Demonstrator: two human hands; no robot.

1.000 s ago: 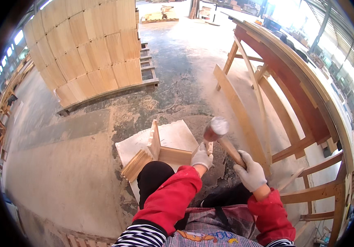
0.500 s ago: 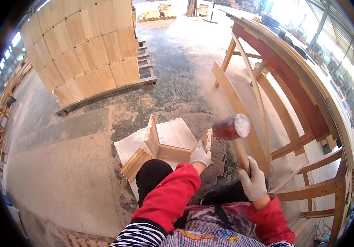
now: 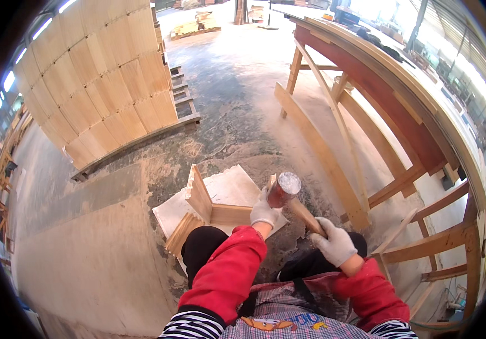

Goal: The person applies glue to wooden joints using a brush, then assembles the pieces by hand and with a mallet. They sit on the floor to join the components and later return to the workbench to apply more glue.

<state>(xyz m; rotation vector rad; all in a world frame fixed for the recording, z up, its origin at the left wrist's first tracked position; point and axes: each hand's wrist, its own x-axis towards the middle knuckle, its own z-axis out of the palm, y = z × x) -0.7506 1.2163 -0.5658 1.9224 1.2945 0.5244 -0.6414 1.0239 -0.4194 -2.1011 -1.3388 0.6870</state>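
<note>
My right hand (image 3: pixel 335 244), in a white glove, is closed around the wooden handle of a mallet (image 3: pixel 282 191). The mallet's dark red head, pale on its face, is right beside my left hand (image 3: pixel 264 210). That gloved hand grips an upright wooden board (image 3: pixel 271 181) by its edge; the mallet head hides most of this board, and whether the two touch I cannot tell. Left of it, a flat-lying board (image 3: pixel 235 214) meets another upright board (image 3: pixel 198 192) with a notched edge. A further notched board (image 3: pixel 183 233) lies by my left knee.
A pale sheet (image 3: pixel 237 183) lies under the boards on the concrete floor. Stacked wooden panels (image 3: pixel 102 79) stand on a pallet (image 3: pixel 141 138) at the far left. To the right is a long wooden workbench (image 3: pixel 378 90), with a plank (image 3: pixel 322 152) leaning beside its legs.
The mallet has swung left and down to the board in my left hand. My right hand moved slightly left with it. The whole view has shifted a little.
</note>
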